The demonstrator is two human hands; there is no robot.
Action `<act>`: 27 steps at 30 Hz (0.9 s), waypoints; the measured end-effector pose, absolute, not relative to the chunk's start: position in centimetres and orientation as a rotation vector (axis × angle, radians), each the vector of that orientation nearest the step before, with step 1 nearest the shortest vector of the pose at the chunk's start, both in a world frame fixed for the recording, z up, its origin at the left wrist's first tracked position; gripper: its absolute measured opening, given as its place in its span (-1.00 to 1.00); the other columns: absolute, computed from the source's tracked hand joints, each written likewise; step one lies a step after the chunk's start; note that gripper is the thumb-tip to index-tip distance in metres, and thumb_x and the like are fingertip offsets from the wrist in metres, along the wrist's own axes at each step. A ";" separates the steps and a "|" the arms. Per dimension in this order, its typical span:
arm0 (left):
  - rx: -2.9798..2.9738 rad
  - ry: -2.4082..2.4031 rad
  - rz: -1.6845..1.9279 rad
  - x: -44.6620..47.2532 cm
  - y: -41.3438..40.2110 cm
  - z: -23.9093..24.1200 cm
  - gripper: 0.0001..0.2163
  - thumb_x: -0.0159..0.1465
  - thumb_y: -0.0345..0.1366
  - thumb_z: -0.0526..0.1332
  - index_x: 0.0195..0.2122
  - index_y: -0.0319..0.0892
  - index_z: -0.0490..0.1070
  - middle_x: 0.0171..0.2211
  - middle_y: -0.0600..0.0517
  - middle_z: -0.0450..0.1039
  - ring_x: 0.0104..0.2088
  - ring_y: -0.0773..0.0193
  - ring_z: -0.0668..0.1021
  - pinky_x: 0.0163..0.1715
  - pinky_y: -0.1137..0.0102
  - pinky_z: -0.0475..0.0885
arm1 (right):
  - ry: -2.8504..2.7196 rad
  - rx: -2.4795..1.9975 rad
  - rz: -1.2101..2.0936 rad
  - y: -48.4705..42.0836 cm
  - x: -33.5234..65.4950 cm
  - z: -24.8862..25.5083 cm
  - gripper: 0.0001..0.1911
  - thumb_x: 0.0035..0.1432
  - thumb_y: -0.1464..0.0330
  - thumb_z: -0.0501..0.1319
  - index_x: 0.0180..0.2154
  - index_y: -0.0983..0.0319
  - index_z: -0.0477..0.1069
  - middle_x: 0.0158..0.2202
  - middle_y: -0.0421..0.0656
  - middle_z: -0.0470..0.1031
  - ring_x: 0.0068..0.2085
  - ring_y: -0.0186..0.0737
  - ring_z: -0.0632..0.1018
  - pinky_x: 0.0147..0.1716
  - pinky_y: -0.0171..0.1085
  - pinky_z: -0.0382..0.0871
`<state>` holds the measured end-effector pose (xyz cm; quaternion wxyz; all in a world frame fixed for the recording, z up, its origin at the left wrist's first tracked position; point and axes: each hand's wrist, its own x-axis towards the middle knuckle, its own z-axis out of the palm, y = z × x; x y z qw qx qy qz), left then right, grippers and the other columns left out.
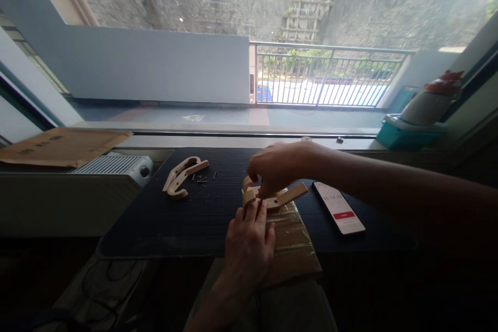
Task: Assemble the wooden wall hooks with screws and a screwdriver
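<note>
My left hand [250, 243] presses its fingertips against the near side of a pale wooden hook [290, 195], steadying it on a tape-wrapped brown board [293, 241]. The board reaches from the table's edge over my lap. Above the hook, my right hand [282, 166] points down with its fingers pinched together; what they hold, if anything, is hidden. A second curved wooden end [248, 182] shows just behind, partly covered by my right hand. Two more wooden hooks [182, 180] with dark holes lie on the left of the table, beside several small screws [202, 180].
The dark table [155, 228] stands against a window. A phone [339, 207] showing a timer lies on the right. Brown paper packaging [62, 145] rests over a white radiator [116, 164] at left. A teal box [406, 132] sits on the sill at right.
</note>
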<state>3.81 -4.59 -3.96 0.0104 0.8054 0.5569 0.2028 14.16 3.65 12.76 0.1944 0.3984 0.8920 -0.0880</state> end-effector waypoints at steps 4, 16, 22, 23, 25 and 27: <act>2.523 1.739 0.631 3.8 -4.6 -4.1 -0.59 0.28 -0.29 0.01 0.14 -0.26 0.24 0.10 -0.08 0.29 -0.02 0.05 0.35 -0.09 0.19 0.36 | 2.498 1.008 -0.102 3.0 14.0 13.8 -0.84 -0.04 0.50 0.20 -0.34 0.35 0.50 -0.52 -0.17 0.39 -0.50 -0.37 0.30 -0.54 -0.32 0.09; 2.504 1.730 0.637 3.8 -4.6 -3.9 -0.59 0.28 -0.28 0.02 0.14 -0.26 0.25 0.11 -0.08 0.29 -0.02 0.06 0.35 -0.07 0.18 0.36 | 2.537 1.190 -0.303 4.7 14.8 11.9 -0.75 0.13 0.31 0.09 -0.33 0.33 0.48 -0.42 -0.14 0.45 -0.47 -0.37 0.34 -0.52 -0.30 0.15; 2.525 1.716 0.653 3.8 -4.5 -4.1 -0.59 0.28 -0.28 0.02 0.15 -0.26 0.23 0.12 -0.08 0.28 0.00 0.06 0.35 -0.07 0.18 0.36 | 2.464 1.170 -0.217 3.4 14.9 13.9 -0.57 0.01 0.30 0.23 -0.04 0.28 0.44 -0.27 -0.08 0.47 -0.39 -0.25 0.40 -0.51 -0.27 0.17; 2.532 1.714 0.658 3.8 -4.5 -4.2 -0.59 0.28 -0.28 0.01 0.15 -0.25 0.23 0.12 -0.08 0.28 0.00 0.05 0.35 -0.07 0.18 0.36 | 2.476 1.145 -0.210 3.1 14.9 14.1 -0.61 0.01 0.37 0.22 -0.06 0.27 0.45 -0.29 -0.09 0.47 -0.39 -0.26 0.39 -0.51 -0.27 0.16; 2.539 1.718 0.663 3.7 -4.4 -4.4 -0.59 0.27 -0.28 0.02 0.15 -0.25 0.24 0.11 -0.09 0.29 -0.01 0.05 0.35 -0.06 0.18 0.36 | 2.509 1.087 -0.211 2.9 15.0 14.1 -0.71 0.03 0.47 0.17 -0.16 0.28 0.51 -0.37 -0.11 0.46 -0.42 -0.28 0.37 -0.50 -0.27 0.15; 2.539 1.723 0.666 3.7 -4.4 -4.5 -0.59 0.27 -0.28 0.02 0.14 -0.24 0.25 0.10 -0.08 0.30 -0.02 0.06 0.36 -0.06 0.18 0.36 | 2.560 1.040 -0.204 3.0 15.2 13.6 -0.78 0.06 0.50 0.12 -0.28 0.31 0.53 -0.43 -0.12 0.45 -0.44 -0.31 0.35 -0.50 -0.27 0.13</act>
